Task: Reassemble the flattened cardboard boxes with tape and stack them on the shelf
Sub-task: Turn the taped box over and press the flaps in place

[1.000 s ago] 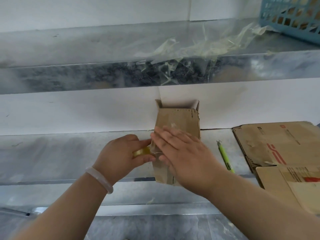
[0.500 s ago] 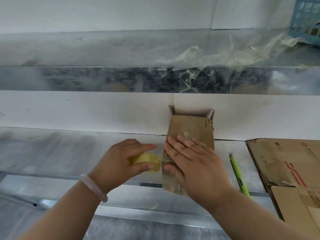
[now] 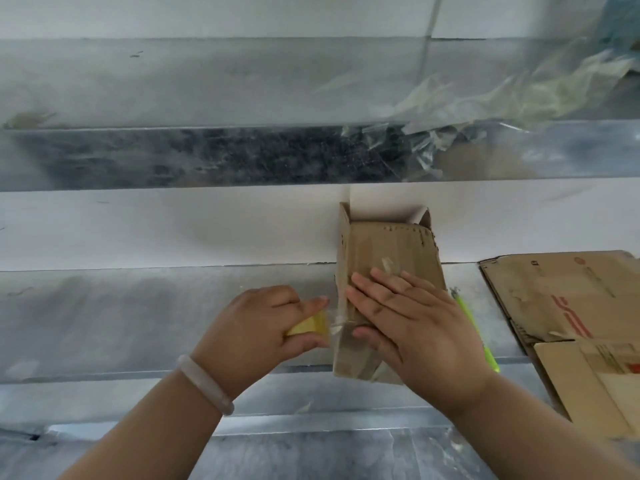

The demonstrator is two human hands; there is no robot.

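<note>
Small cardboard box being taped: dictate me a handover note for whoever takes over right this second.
Left grip: holds the yellow tape roll, strip stretched to the left side of the small box.
Right grip: flat, pressing that box down on the shelf.
Done: box folded up, taping started.
To do: finish and cut the strip, close the open far end, assemble the flattened boxes at right, stack all.
</note>
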